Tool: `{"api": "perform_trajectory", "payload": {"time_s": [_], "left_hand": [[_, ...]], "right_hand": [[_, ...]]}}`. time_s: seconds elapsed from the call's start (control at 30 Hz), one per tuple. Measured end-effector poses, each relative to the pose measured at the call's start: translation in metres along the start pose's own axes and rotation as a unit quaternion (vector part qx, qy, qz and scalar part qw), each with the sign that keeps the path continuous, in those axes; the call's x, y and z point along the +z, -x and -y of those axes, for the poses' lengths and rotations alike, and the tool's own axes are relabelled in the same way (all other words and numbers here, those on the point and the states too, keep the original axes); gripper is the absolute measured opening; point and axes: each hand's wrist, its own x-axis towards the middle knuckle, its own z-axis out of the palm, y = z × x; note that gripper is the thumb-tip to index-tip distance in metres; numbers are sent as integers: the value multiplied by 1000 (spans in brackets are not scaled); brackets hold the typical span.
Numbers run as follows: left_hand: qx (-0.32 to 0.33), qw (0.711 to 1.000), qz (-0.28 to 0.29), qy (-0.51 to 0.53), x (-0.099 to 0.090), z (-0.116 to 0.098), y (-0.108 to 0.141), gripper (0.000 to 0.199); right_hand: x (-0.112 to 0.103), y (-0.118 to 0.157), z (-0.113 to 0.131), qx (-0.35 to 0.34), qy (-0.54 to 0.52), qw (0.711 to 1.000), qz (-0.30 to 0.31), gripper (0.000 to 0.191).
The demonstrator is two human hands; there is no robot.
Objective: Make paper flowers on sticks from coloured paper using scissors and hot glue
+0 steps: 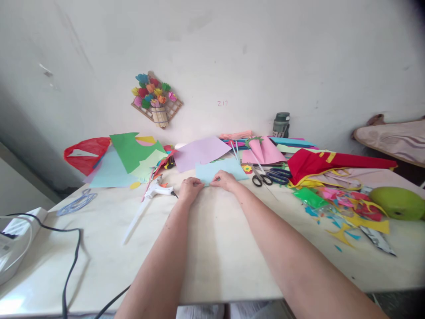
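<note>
A sheet of light blue paper lies on the table in front of me. Both hands are at its near edge, fingers pressed on it. My left hand grips the near left part of the edge with fingertips closed together. Close beside it, my right hand pinches the same edge a little to the right. A narrow strip at that edge appears turned up between the fingertips; the fingers partly hide it. Left of my left hand lies a white glue gun with a glue stick pointing toward me.
Black-handled scissors and blue-handled scissors lie right of the paper. Coloured sheets line the wall. Paper scraps and a green round object are at right. A power strip with a black cord is at left.
</note>
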Motion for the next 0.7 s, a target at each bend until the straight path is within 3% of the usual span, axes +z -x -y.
{"api": "perform_trajectory", "payload": {"time_s": [0.7], "left_hand": [[-3, 998, -4, -67, 1, 7, -4, 15]], "right_hand": [[-2, -1, 4, 33, 20, 999, 25, 21]]}}
